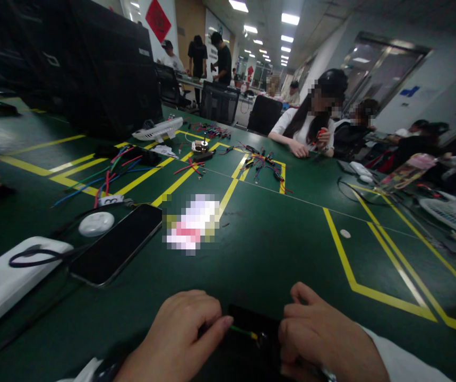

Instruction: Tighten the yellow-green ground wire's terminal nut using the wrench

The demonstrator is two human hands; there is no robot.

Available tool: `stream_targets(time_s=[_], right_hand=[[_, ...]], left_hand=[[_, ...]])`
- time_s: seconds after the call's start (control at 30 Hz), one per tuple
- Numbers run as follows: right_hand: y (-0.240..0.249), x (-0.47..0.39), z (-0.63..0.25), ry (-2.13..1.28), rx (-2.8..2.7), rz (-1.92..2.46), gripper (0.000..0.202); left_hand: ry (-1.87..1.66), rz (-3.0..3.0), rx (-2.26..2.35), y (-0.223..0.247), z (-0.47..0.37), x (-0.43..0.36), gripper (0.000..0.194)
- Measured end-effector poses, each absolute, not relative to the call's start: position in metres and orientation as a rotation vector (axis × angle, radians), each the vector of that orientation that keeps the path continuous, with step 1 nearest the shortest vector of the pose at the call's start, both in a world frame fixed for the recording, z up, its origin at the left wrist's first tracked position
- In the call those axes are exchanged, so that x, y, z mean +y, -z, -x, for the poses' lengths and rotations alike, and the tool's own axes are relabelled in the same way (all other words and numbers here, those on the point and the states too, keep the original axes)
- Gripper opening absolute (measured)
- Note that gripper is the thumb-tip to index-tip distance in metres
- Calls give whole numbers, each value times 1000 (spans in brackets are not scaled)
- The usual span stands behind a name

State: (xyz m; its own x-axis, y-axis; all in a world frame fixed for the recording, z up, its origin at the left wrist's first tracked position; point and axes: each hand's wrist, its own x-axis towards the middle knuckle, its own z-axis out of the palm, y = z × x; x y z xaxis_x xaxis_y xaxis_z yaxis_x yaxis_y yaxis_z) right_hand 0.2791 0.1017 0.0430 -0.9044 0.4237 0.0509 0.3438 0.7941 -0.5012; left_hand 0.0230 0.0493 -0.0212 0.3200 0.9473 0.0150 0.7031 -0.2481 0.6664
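At the bottom of the view, my left hand [186,329] is closed, thumb against the curled fingers, at the end of a thin green-yellow wire [243,331]. The wire runs right toward a small dark part [265,339] beside my right hand [315,334]. My right hand has curled fingers, and what they hold is hidden in shadow. A black object [254,317] lies between the hands near the table's front edge.
A black phone [118,244], white power strip [16,276] and round white case [96,224] are at left. Beyond lie coloured wires [110,172], more wires [261,163] and a small motor [199,146]. A person [311,116] sits across the green table [275,239].
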Motion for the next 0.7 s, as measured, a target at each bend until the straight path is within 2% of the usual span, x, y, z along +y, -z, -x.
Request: stream_targets(time_s=[0.23, 0.3, 0.43, 0.5, 0.7], right_hand=[[-47, 98, -281, -869, -2751, 662, 9], [-54, 92, -289, -1022, -2589, 888, 4], [-62, 70, -301, -1269, -2134, 1406, 10], [-58, 62, -301, -1221, -2116, 1444, 8], [-38, 63, -289, -798, -2401, 1109, 8]], left_hand=[[-552, -2080, 1442, 25, -22, 49, 41], [-543, -2105, 1423, 27, -20, 50, 42], [-529, -2166, 1375, 30, -17, 52, 42], [-534, -2192, 1364, 32, -16, 52, 42], [-554, -2234, 1363, 36, -15, 51, 43]])
